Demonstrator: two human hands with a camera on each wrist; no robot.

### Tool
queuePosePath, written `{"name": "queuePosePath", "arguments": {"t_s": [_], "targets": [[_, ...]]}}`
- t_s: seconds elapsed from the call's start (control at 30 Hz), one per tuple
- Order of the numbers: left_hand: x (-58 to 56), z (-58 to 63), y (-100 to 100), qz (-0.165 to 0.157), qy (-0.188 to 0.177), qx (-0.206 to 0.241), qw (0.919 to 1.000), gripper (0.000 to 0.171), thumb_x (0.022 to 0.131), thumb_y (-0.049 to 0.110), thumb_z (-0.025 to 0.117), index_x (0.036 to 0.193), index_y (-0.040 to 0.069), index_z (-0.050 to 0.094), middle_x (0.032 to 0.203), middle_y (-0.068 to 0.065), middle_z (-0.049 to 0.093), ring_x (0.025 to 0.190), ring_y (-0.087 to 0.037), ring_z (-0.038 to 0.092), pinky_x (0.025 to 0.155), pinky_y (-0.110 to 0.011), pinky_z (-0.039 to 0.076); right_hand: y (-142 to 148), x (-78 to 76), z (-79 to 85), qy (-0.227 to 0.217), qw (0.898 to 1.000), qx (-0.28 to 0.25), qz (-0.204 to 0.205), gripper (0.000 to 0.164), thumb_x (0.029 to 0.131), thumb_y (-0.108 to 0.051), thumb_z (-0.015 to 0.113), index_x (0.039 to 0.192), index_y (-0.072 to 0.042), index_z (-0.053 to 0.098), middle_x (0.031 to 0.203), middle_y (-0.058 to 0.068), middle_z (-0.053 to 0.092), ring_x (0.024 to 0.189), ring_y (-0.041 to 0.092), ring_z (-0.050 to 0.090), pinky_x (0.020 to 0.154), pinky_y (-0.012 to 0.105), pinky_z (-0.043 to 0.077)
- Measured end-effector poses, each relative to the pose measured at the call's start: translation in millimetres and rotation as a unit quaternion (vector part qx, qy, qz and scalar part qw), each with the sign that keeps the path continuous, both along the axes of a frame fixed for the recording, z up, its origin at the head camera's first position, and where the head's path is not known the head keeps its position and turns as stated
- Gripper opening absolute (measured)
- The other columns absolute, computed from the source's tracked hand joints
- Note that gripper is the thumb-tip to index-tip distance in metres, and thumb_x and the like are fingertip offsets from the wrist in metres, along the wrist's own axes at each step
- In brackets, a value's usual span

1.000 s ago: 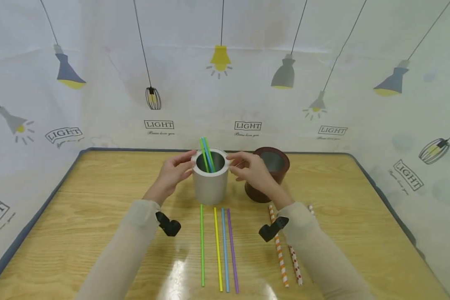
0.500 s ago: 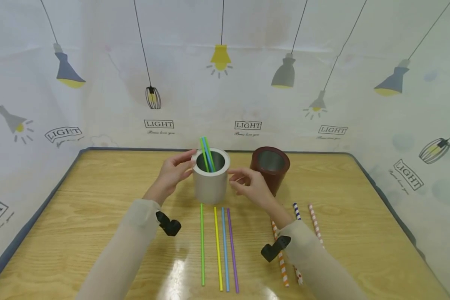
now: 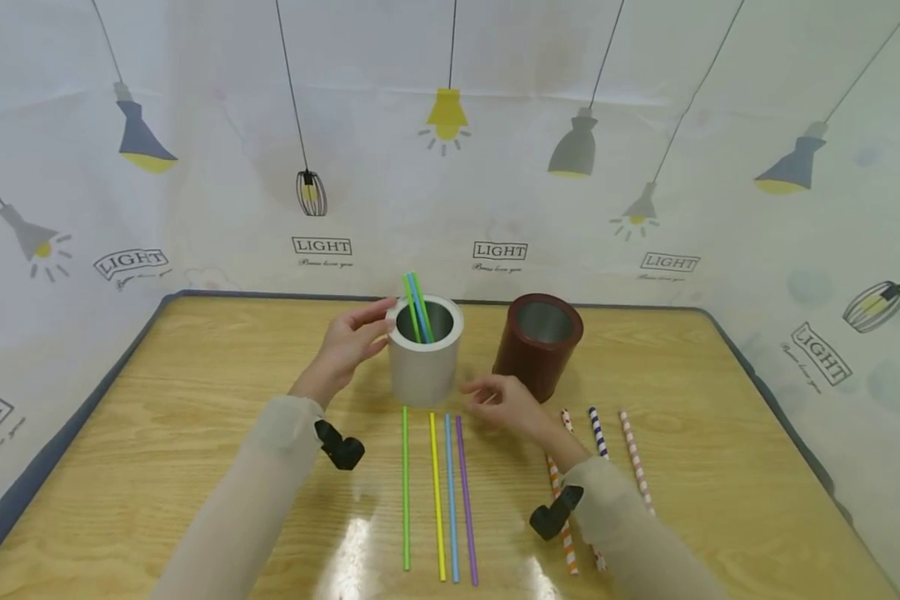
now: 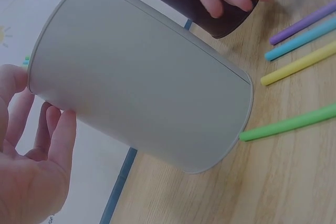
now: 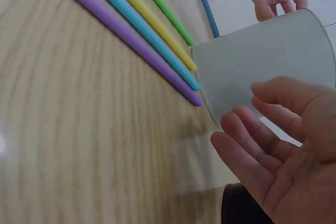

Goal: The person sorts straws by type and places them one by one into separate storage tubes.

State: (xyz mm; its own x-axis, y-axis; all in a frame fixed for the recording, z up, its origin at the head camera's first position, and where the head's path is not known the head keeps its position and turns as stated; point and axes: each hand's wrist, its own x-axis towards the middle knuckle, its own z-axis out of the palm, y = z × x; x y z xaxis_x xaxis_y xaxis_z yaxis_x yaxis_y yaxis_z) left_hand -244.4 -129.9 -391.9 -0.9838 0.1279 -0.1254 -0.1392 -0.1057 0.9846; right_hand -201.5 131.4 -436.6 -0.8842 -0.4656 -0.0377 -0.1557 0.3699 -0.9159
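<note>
A white cylindrical holder [image 3: 424, 367] stands upright at the table's middle back, with green and blue straws [image 3: 417, 308] leaning inside it. My left hand [image 3: 342, 346] touches the holder's upper left side with fingers fairly straight; in the left wrist view the fingertips [image 4: 63, 121] rest near its rim. My right hand [image 3: 506, 402] hovers right of the holder's base, holding nothing, its fingers relaxed. In front of the holder lie single straws: green [image 3: 406, 492], yellow [image 3: 438, 500], blue [image 3: 452, 500] and purple [image 3: 467, 500].
A dark red cylindrical holder [image 3: 537, 358] stands to the right, behind my right hand. Patterned paper straws, including an orange-striped one [image 3: 568, 546], a blue-striped one [image 3: 597, 429] and a pink-striped one [image 3: 636, 458], lie at the right, partly under my right forearm. A lamp-printed backdrop [image 3: 390, 192] borders the table.
My right hand has come away from the white holder's rim and moved down and toward me. The left hand stays at the holder's side. The holder and loose straws have not visibly moved.
</note>
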Motion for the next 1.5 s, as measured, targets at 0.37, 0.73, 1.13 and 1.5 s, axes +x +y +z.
{"name": "queuePosePath", "arguments": {"t_s": [0.37,0.73,1.13,1.5], "targets": [[0.2,2.2,1.5,-0.002,0.002,-0.003,1.0,0.044,0.09,0.007,0.056,0.133,0.007,0.048,0.131,-0.012,0.045,0.118,-0.022,0.046,0.094,-0.034,0.044,-7.2,9.8,-21.1,-0.048,0.998,-0.018,-0.036,0.033,0.079,0.002,0.062,0.111,0.011,0.057,0.084,0.016,0.062,0.062,0.013,0.055,0.049,0.023,0.047],[0.1,3.6,1.3,0.005,-0.005,-0.006,1.0,0.043,0.09,0.008,0.056,0.133,0.009,0.049,0.129,-0.01,0.046,0.118,-0.02,0.046,0.093,-0.032,0.045,-10.5,16.5,-27.3,-0.045,0.996,-0.041,-0.068,0.036,0.076,0.002,0.067,0.109,0.013,0.057,0.085,0.017,0.061,0.064,0.01,0.054,0.053,0.02,0.047],[-0.7,3.1,1.8,0.009,-0.01,-0.007,0.9999,0.042,0.09,0.008,0.056,0.132,0.009,0.05,0.128,-0.01,0.046,0.117,-0.02,0.046,0.093,-0.033,0.044,-15.6,18.2,-33.6,-0.004,0.996,0.009,-0.088,0.037,0.071,-0.005,0.077,0.104,0.005,0.063,0.089,0.011,0.059,0.074,0.015,0.056,0.062,0.021,0.048],[0.8,1.6,0.7,0.007,-0.007,-0.007,0.9999,0.043,0.09,0.009,0.057,0.133,0.009,0.05,0.129,-0.01,0.046,0.117,-0.02,0.046,0.093,-0.033,0.044,-16.8,18.1,-39.0,0.011,0.995,0.032,-0.094,0.036,0.07,-0.008,0.079,0.102,0.002,0.065,0.093,0.007,0.062,0.079,0.017,0.057,0.068,0.024,0.05]]}}
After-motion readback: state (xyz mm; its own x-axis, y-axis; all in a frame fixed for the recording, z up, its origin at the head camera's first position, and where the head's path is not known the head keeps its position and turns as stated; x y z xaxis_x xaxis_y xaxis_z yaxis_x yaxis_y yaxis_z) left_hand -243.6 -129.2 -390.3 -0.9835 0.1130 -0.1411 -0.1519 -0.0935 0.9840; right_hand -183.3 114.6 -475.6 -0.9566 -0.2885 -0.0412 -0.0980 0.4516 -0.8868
